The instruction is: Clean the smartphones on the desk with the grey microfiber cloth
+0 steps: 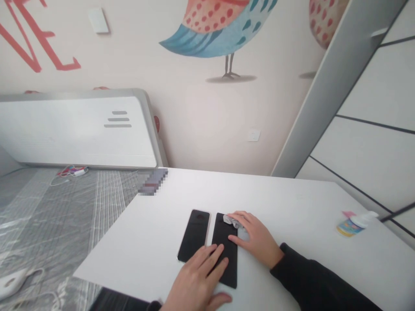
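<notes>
Two dark phones lie side by side on the white table [149,242]. The left phone [194,233] has a light rim and a glossy black face. Over the lower half of the right phone [223,235], my left hand [197,278] rests with its fingers stretched out, holding nothing. My right hand [259,237] presses a crumpled grey cloth [231,221] onto that phone's upper right corner. Its thumb reaches over the phone's right edge. Part of the cloth is hidden under the fingers.
A small white pump bottle [352,224] with a colourful label stands on the right. A pixelated flat item [154,181] lies at the far left table corner. Beyond the left edge is a bed with a grey striped cover [81,216], cables and a white device [13,283].
</notes>
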The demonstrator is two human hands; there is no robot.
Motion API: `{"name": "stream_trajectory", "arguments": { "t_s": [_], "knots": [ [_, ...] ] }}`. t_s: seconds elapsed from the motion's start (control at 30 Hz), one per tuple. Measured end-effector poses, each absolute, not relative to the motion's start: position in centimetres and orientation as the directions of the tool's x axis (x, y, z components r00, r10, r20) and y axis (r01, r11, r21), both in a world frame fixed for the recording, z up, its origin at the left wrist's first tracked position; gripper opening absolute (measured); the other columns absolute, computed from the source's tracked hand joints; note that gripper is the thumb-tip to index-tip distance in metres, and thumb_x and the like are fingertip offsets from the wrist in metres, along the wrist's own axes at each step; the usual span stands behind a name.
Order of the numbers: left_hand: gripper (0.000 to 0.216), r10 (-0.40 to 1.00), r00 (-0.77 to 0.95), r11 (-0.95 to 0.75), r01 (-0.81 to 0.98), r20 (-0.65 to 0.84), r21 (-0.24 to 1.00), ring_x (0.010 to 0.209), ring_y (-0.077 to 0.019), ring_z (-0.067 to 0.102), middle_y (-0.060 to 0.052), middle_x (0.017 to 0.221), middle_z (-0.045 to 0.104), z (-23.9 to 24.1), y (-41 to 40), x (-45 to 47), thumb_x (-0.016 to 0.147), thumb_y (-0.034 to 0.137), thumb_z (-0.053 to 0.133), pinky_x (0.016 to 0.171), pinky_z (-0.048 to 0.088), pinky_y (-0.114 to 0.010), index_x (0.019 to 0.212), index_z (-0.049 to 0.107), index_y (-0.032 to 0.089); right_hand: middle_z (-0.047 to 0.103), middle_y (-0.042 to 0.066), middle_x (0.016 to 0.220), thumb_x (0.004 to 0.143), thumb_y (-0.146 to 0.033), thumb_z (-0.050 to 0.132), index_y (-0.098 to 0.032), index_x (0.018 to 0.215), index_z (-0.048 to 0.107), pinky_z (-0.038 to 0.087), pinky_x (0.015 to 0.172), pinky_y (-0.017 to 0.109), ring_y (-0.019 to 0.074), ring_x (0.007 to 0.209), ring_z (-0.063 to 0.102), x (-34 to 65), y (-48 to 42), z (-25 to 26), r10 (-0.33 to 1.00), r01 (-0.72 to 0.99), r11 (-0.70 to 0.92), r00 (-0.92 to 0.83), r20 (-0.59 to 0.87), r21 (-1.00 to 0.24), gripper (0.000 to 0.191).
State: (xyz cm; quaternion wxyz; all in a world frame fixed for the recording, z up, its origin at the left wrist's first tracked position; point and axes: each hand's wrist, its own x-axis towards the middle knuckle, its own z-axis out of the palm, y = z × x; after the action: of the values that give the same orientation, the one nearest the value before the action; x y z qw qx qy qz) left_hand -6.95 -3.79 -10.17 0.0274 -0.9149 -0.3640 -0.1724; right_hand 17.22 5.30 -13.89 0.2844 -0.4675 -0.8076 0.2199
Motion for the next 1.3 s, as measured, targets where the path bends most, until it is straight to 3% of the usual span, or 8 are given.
{"name": "stream_trajectory", "arguments": {
  "t_s": [0.33, 0.53, 0.67, 0.73, 0.8, 0.93, 1.1, 1.3],
  "knots": [
    [0.069, 0.671, 0.728, -0.741, 0.658, 0.138, 0.132, 0.138, -0.0356, 0.055, -0.005, 0.15, 0.057, -10.4, -2.1, -9.9, 0.083, 0.031, 0.084, 0.105, 0.052, -0.064, 0.145, 0.055, 0.028, 0.065, 0.011, 0.124, 0.1, -0.041, 0.052, -0.026, 0.136, 0.059, 0.05, 0.104, 0.046, 0.0276, 0.117, 0.063, 16.7, 5.0, -12.7, 0.931, 0.507, 0.346, -0.29, 0.222, -0.79, 0.04],
    [0.062, 0.611, 0.769, -0.785, 0.619, 0.188, 0.019, 0.137, -0.0366, 0.056, -0.01, 0.153, 0.053, -9.1, -2.5, -11.4, 0.093, 0.04, 0.071, 0.103, 0.056, -0.055, 0.149, 0.051, 0.02, 0.071, 0.005, 0.084, 0.093, -0.059, 0.062, -0.023, 0.094, 0.057, 0.051, 0.061, 0.031, 0.0186, 0.068, 0.064, 17.7, 3.7, -11.6, 0.971, 0.261, -0.007, -0.231, -0.069, -0.965, 0.036],
    [0.075, 0.702, 0.687, -0.709, 0.652, 0.186, 0.268, 0.124, -0.0287, 0.068, -0.013, 0.142, 0.065, -5.6, -0.2, -9.9, 0.091, 0.052, 0.072, 0.102, 0.058, -0.041, 0.151, 0.041, 0.019, 0.075, 0.013, 0.112, 0.087, -0.063, 0.071, -0.022, 0.087, 0.055, 0.053, 0.074, 0.035, 0.0213, 0.085, 0.068, 17.0, 2.7, -10.4, 0.919, -0.018, -0.238, -0.327, -0.22, -0.971, 0.043],
    [0.076, 0.79, 0.61, -0.565, 0.692, 0.054, 0.45, 0.103, -0.0273, 0.075, -0.008, 0.122, 0.075, -4.0, 1.7, -8.1, 0.073, 0.055, 0.087, 0.084, 0.064, -0.036, 0.134, 0.055, 0.022, 0.073, 0.012, 0.114, 0.088, -0.058, 0.072, -0.022, 0.088, 0.059, 0.054, 0.082, 0.038, 0.0228, 0.094, 0.068, 16.8, 2.6, -10.0, 0.927, -0.067, -0.207, -0.332, -0.174, -0.976, 0.038],
    [0.057, 0.8, 0.585, -0.422, 0.704, -0.131, 0.571, 0.085, -0.0234, 0.074, 0.0, 0.098, 0.076, -2.9, 3.7, -6.2, 0.07, 0.047, 0.091, 0.07, 0.061, -0.033, 0.113, 0.062, 0.025, 0.072, 0.009, 0.108, 0.091, -0.052, 0.072, -0.023, 0.087, 0.064, 0.053, 0.086, 0.037, 0.0222, 0.097, 0.067, 16.9, 2.6, -9.9, 0.955, -0.071, -0.083, -0.292, -0.059, -0.994, 0.031],
    [0.008, 0.783, 0.604, -0.379, 0.651, -0.148, 0.657, 0.068, -0.0152, 0.066, 0.005, 0.078, 0.069, -2.7, 7.2, -4.0, 0.089, 0.024, 0.072, 0.06, 0.049, -0.026, 0.085, 0.065, 0.023, 0.068, 0.005, 0.098, 0.094, -0.041, 0.07, -0.024, 0.085, 0.069, 0.051, 0.083, 0.034, 0.0192, 0.09, 0.064, 17.3, 2.9, -9.9, 0.979, -0.02, 0.14, -0.148, 0.141, -0.99, 0.019],
    [0.026, 0.808, 0.587, -0.48, 0.608, 0.049, 0.632, 0.063, -0.0112, 0.064, 0.004, 0.092, 0.066, -2.9, 8.9, -4.3, 0.094, 0.024, 0.065, 0.055, 0.05, -0.022, 0.119, 0.059, 0.027, 0.063, 0.004, 0.096, 0.092, -0.039, 0.072, -0.023, 0.077, 0.064, 0.051, 0.072, 0.031, 0.0173, 0.083, 0.061, 17.6, 3.3, -9.3, 0.983, 0.018, 0.164, 0.085, 0.165, -0.986, 0.023],
    [0.032, 0.537, 0.819, -0.829, 0.469, 0.202, 0.303, 0.071, -0.0134, 0.068, -0.007, 0.129, 0.061, -2.2, 10.3, -4.2, 0.105, 0.034, 0.05, 0.063, 0.058, -0.028, 0.136, 0.05, 0.028, 0.065, 0.002, 0.08, 0.088, -0.05, 0.072, -0.021, 0.084, 0.064, 0.049, 0.056, 0.028, 0.0145, 0.064, 0.058, 17.9, 4.3, -9.0, 1.0, -0.127, -0.021, -0.024, -0.018, -0.992, 0.031]
  ]
}}
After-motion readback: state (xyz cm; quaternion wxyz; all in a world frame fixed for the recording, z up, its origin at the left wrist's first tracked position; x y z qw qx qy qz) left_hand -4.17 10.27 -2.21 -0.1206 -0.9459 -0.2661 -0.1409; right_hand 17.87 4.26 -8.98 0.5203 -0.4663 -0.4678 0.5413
